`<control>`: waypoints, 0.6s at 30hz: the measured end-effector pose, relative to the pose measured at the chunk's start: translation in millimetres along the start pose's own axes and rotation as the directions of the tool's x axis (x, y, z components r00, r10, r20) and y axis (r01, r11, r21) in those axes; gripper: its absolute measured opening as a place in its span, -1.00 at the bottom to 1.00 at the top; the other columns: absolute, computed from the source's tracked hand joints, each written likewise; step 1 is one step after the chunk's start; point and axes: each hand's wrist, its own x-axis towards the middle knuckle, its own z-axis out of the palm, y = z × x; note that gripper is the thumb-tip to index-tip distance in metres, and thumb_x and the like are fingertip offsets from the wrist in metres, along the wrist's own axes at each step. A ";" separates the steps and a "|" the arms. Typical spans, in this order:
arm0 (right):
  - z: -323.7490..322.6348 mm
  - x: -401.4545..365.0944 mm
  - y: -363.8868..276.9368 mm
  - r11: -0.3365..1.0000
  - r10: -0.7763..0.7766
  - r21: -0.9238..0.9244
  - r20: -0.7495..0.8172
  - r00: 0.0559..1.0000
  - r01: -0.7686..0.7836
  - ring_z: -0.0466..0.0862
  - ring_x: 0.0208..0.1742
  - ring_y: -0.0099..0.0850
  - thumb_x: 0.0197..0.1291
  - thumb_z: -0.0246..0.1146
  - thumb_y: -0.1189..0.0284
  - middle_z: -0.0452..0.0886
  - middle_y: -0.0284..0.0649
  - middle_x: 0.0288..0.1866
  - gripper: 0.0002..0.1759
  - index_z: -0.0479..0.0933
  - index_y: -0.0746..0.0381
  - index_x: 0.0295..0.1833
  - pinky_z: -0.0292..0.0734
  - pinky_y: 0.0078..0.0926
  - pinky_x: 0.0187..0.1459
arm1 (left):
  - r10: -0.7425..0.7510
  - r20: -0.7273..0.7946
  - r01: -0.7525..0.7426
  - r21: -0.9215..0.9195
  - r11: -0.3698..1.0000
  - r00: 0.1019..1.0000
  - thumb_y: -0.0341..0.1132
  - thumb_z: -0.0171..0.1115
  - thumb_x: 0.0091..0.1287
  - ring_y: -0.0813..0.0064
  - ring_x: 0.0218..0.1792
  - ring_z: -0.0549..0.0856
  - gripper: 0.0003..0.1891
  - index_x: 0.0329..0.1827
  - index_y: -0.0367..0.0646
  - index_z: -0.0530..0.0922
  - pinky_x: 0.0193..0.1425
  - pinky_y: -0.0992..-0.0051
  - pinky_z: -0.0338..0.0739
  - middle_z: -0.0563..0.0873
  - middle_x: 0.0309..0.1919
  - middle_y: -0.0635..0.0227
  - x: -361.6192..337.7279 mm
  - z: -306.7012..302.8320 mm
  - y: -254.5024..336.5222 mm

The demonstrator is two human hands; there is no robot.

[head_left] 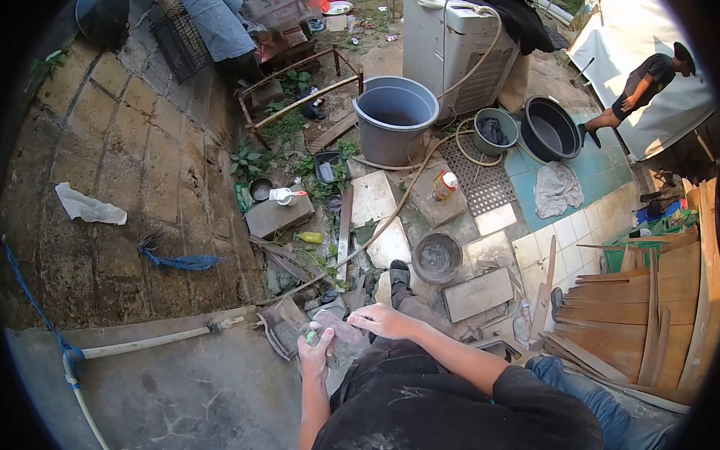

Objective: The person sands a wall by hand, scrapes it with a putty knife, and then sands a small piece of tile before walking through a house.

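A pinkish, see-through piece, apparently a plastic bag, is held up in front of the wearer's body, between the two hands. The left hand is nearer and has its fingers closed on the near-left end, where a small green thing shows by the thumb. The bag reaches from there toward the right hand, so it lies to the left of those fingertips, which meet or nearly meet its upper right edge; whether they pinch it I cannot tell. Its long axis seems to slant down to the right, though the limp lower part blurs this. Just beyond are a dark shoe, a round basin and a flat block; a pale pipe runs off to the left.
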 end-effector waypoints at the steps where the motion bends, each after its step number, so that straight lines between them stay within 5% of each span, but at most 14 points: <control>1: -14.6 4.5 -1.7 1.000 0.003 0.004 0.033 0.999 -0.004 0.67 -0.21 -0.21 0.52 0.09 0.19 0.69 -0.05 -0.21 -0.58 0.60 0.37 -0.01 0.53 -0.32 -0.07 | -0.006 -0.013 0.007 0.026 1.000 1.000 -0.45 0.43 0.30 0.71 -0.66 0.44 -0.84 -0.26 -0.17 0.55 -0.58 0.62 0.26 0.57 -0.55 0.52 11.8 8.5 7.4; 8: -113.2 23.9 -37.8 0.984 -0.034 -0.170 0.136 0.990 0.057 0.66 -0.13 0.02 0.51 0.07 0.08 0.70 0.06 -0.18 -0.51 0.65 0.32 -0.06 0.52 -0.15 -0.05 | 0.018 0.104 -0.033 0.148 0.988 0.994 -0.41 0.46 0.28 0.72 -0.66 0.44 -0.82 -0.32 -0.16 0.56 -0.56 0.63 0.25 0.56 -0.59 0.52 81.5 85.6 53.8; 15: -169.6 20.6 -40.6 0.978 -0.130 -0.167 -0.007 0.991 0.127 0.68 -0.27 -0.09 0.49 0.11 0.14 0.70 0.01 -0.31 -0.55 0.66 0.34 -0.14 0.53 -0.24 -0.11 | 0.033 0.201 -0.072 0.188 0.979 0.979 -0.40 0.48 0.26 0.74 -0.64 0.46 -0.83 -0.24 -0.19 0.61 -0.55 0.66 0.27 0.59 -0.56 0.53 124.1 143.4 72.0; 18: -184.0 16.0 -38.2 0.978 -0.041 -0.210 -0.134 0.990 0.012 0.59 -0.41 -0.20 0.51 0.11 0.16 0.64 -0.05 -0.44 -0.55 0.63 0.35 -0.19 0.50 -0.29 -0.20 | 0.074 0.186 -0.113 0.213 0.970 0.980 -0.40 0.45 0.30 0.77 -0.61 0.46 -0.84 -0.16 -0.21 0.64 -0.54 0.67 0.27 0.61 -0.53 0.55 129.2 180.0 83.7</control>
